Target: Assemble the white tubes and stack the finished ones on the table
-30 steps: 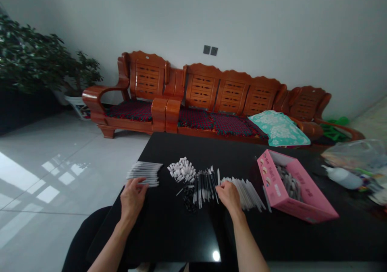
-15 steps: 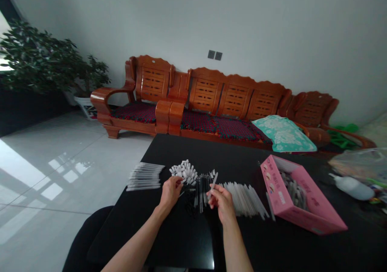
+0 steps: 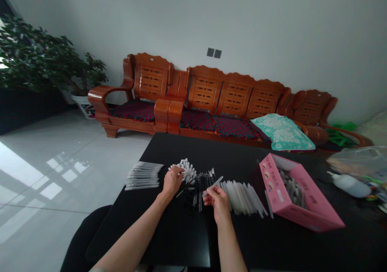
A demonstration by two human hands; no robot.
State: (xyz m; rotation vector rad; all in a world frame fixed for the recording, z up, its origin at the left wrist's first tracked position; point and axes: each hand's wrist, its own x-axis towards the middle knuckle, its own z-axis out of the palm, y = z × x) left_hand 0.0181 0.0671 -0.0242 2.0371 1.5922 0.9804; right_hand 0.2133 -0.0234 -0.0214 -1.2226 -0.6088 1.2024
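Observation:
My right hand is closed in a pinch on a whitish translucent pen barrel, tilted up to the right. My left hand rests at the near left side of a heap of short white pen caps. Its fingers are curled together among the caps, and what they hold, if anything, is hidden. Between the hands lie dark, thin pen parts in clear casings, with a tangle of black cord or bands in front. A thin pale-green stick lies beside my left wrist.
White pens lie in a row at the left. Translucent barrels form a row right of my right hand. A pink box of grey pieces stands further right on the black table. Behind is a wooden sofa.
My left hand has moved slightly up and further over the white caps. The pen barrel in my right hand has tipped from steep to a flatter slant.

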